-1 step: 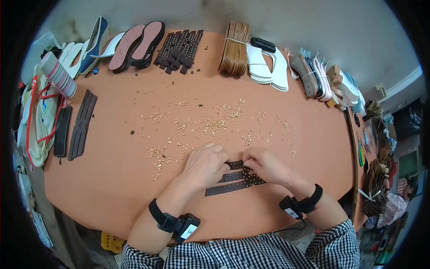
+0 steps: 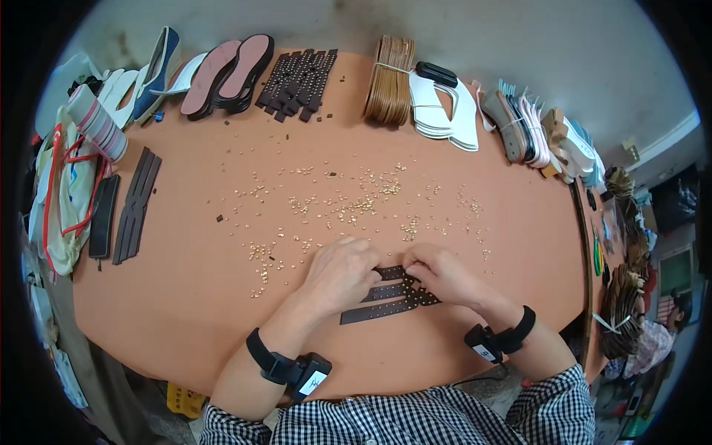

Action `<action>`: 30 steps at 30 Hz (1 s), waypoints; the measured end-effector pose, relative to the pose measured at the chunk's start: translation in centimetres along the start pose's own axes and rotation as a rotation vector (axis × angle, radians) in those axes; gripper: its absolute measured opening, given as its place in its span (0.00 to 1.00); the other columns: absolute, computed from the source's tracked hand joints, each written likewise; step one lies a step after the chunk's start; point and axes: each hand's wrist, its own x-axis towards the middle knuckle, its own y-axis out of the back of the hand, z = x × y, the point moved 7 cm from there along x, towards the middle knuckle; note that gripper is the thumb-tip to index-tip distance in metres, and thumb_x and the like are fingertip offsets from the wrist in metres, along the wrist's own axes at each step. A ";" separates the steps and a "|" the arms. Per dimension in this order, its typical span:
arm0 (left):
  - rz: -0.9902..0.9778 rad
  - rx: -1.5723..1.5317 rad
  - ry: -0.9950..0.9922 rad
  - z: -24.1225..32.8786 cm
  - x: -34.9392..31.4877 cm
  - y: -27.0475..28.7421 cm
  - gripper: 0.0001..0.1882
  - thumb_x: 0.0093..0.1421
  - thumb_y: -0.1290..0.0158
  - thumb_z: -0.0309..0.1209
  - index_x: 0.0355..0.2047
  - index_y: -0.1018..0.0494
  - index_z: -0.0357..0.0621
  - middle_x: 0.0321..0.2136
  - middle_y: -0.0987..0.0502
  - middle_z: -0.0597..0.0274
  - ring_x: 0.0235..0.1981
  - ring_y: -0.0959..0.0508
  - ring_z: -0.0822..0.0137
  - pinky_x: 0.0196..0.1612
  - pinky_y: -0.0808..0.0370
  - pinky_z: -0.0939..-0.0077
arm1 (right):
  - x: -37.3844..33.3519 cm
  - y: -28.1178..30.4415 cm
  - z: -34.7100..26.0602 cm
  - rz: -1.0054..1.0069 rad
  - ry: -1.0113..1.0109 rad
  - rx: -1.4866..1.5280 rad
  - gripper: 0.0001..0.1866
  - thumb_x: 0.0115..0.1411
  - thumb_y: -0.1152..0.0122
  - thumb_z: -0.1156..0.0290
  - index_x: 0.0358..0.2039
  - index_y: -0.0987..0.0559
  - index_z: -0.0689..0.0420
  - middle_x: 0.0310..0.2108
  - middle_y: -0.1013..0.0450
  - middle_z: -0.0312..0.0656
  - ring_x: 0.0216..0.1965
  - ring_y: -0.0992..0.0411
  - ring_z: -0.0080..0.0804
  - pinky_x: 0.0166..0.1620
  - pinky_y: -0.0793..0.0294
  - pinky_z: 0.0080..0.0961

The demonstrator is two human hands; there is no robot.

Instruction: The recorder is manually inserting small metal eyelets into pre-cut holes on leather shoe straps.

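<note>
A dark brown studded shoe strap piece (image 2: 377,311) lies on the table at the near middle. Its several strips fan out to the left and cross at the right, with rows of small gold studs. My left hand (image 2: 343,271) is closed on the far strip's left part, fingers curled and tips hidden. At the crossing, my right hand (image 2: 439,273) pinches the same piece between thumb and bent forefinger. Whether a stud sits in that pinch cannot be made out. Loose gold studs (image 2: 362,203) are scattered over the table beyond both hands.
Along the back of the orange table (image 2: 512,230) stand pink-topped soles (image 2: 248,63), a stack of studded straps (image 2: 297,85), a tied brown bundle (image 2: 388,81) and white cutouts (image 2: 463,119). Plain brown straps (image 2: 137,208) lie at left beside a black case (image 2: 104,217).
</note>
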 end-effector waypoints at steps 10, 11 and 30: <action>-0.008 -0.001 0.000 -0.1 -0.1 -0.1 0.09 0.48 0.42 0.32 0.30 0.23 0.44 0.27 0.25 0.59 0.35 0.25 0.57 0.37 0.27 0.64 | -0.9 -0.2 -1.2 0.126 0.325 -0.208 0.04 0.56 0.45 0.77 0.32 0.27 0.62 0.30 0.29 0.48 0.31 0.28 0.44 0.37 0.28 0.34; -0.008 -0.004 0.005 -0.1 -0.1 -0.2 0.09 0.47 0.42 0.32 0.30 0.23 0.44 0.28 0.25 0.60 0.35 0.25 0.57 0.37 0.27 0.63 | -0.9 -0.2 -1.2 0.120 0.298 -0.227 0.04 0.55 0.45 0.77 0.32 0.28 0.62 0.30 0.29 0.49 0.31 0.28 0.45 0.36 0.28 0.34; 0.012 -0.033 0.029 -0.3 -0.2 -0.4 0.09 0.48 0.42 0.31 0.32 0.22 0.46 0.29 0.25 0.61 0.37 0.25 0.58 0.39 0.27 0.64 | -2.4 -0.4 -1.1 0.268 0.330 -0.245 0.04 0.58 0.48 0.78 0.34 0.26 0.63 0.34 0.32 0.52 0.34 0.30 0.52 0.39 0.29 0.37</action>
